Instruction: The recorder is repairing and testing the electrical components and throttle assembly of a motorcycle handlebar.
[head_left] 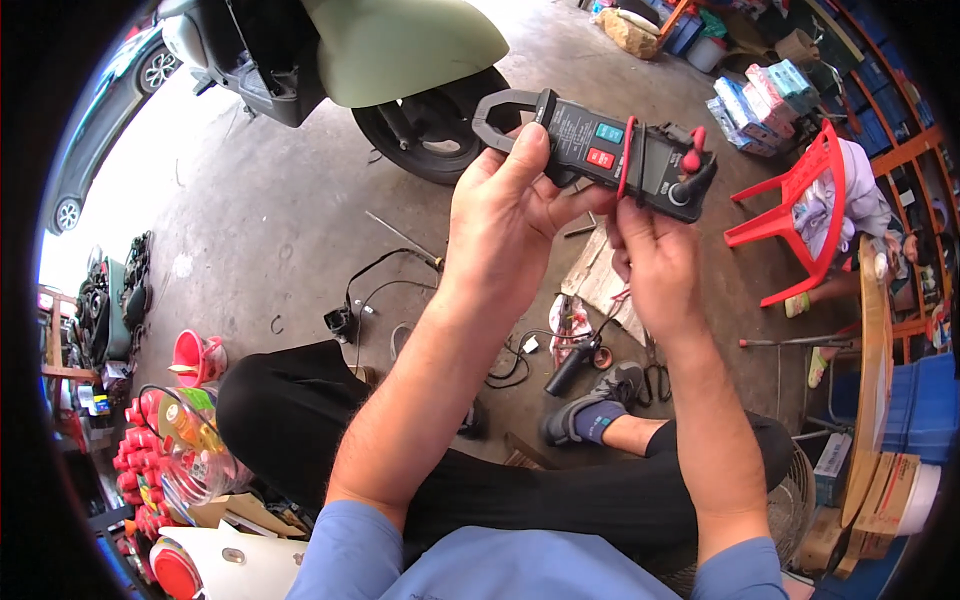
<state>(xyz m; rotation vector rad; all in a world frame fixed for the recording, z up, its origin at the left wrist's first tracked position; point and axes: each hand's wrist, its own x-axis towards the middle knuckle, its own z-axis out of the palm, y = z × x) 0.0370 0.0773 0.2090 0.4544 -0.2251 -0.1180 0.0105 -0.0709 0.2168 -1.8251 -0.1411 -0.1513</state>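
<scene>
A black clamp meter (572, 138) is held up in front of me, its grey jaw pointing left and its dark display end to the right. My left hand (500, 215) grips its body near the jaw, thumb across the front. Red and black test leads (627, 160) are wound around the meter, and their plugs sit at its right end. Just below the wrapped leads, my right hand (655, 262) is closed with its fingers pinched on them at the meter's lower edge. The fingertips of that hand are partly hidden.
A scooter (410, 50) stands ahead. On the floor lie a wooden board (605, 275), a black cylindrical tool (570, 370), cables (375, 265) and pliers (655, 380). A red plastic chair (800, 210) stands at right, a red bucket (198, 357) at left.
</scene>
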